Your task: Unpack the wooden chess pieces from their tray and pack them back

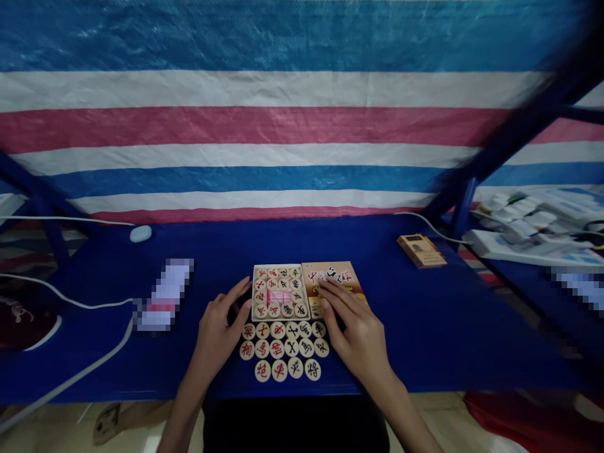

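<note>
An open white box (280, 318) of round Chinese chess pieces lies on the blue table, with a pink patterned item (279, 297) in its middle. Against its right side is the printed box lid (333, 272). Several loose pieces (291, 348) with red and black characters lie in rows below the box. My left hand (219, 327) is at the box's left edge, thumb and fingers apart, holding nothing. My right hand (353, 324) rests over the lid with its fingers spread, the thumb near the lid's left part.
A blurred phone (165, 296) lies to the left, with white cables and a pale rounded object (140, 234) behind. At the right are a small brown box (421, 251) and a power strip (533, 248). A striped sheet (283, 126) hangs behind the table (453, 333).
</note>
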